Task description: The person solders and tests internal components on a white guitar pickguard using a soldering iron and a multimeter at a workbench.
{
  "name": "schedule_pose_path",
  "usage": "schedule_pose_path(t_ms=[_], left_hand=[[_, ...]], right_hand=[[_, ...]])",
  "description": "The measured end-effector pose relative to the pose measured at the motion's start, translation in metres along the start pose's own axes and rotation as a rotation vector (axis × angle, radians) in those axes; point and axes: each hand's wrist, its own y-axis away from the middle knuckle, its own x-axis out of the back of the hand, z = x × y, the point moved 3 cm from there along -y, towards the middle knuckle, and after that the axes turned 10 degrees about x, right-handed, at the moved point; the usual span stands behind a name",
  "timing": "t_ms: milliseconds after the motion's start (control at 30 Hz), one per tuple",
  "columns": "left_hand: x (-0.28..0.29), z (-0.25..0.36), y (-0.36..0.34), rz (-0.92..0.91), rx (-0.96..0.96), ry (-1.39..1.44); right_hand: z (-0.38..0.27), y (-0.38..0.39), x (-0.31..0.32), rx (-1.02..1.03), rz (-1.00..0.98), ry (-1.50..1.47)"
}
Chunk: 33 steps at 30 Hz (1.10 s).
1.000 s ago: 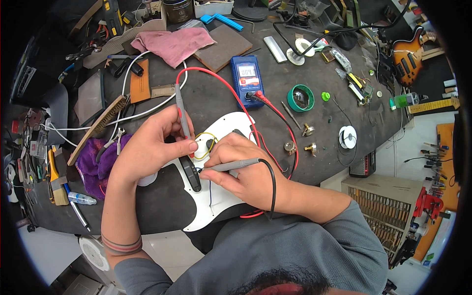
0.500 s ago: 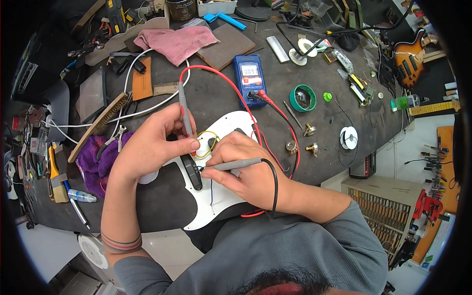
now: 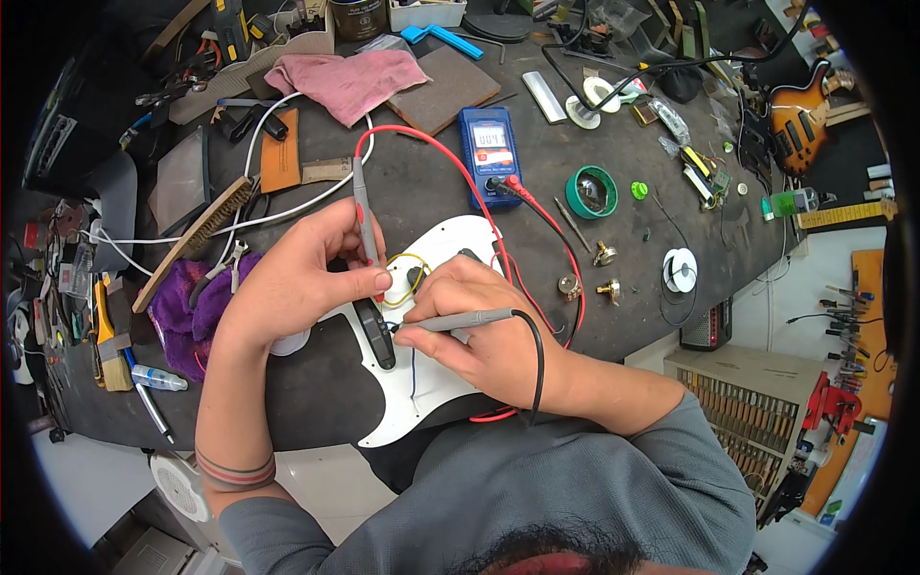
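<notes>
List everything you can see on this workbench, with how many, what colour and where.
pickguard: one, white, bench front
red probe: one, in left hand
black probe: one, in right hand
multimeter: one, blue, bench middle
cloth: one, pink, far left
rag: one, purple, left
brush: one, wooden, left
tape roll: one, green, right
guitar: one, sunburst, far right
left hand: holds red probe
right hand: holds black probe

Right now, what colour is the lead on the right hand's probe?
Black, clearest in the head view: lead, right hand.
</notes>
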Motion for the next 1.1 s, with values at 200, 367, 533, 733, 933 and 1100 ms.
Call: schedule_pose_path(t_ms=[200,367,533,733,933,1100], left_hand=[[0.000,0.000,0.000,0.004,-0.019,0.000],[0.000,0.000,0.000,0.005,-0.014,0.002],[-0.001,0.001,0.000,-0.004,-0.015,0.002],[-0.001,0.000,0.001,-0.004,-0.011,0.001],[0.003,-0.007,-0.003,-0.043,-0.061,-0.008],[0.008,-0.002,-0.008,0.023,-0.185,0.136]], right_hand=[[-0.001,0.000,0.001,0.020,-0.018,0.032],[-0.001,-0.001,0.002,0.045,-0.023,0.044],[-0.001,0.000,0.002,0.021,-0.028,0.047],[-0.002,0.000,0.001,0.019,-0.037,0.051],[0.000,0.000,-0.001,0.070,0.001,0.057],[-0.011,-0.001,0.011,0.127,0.008,0.074]])
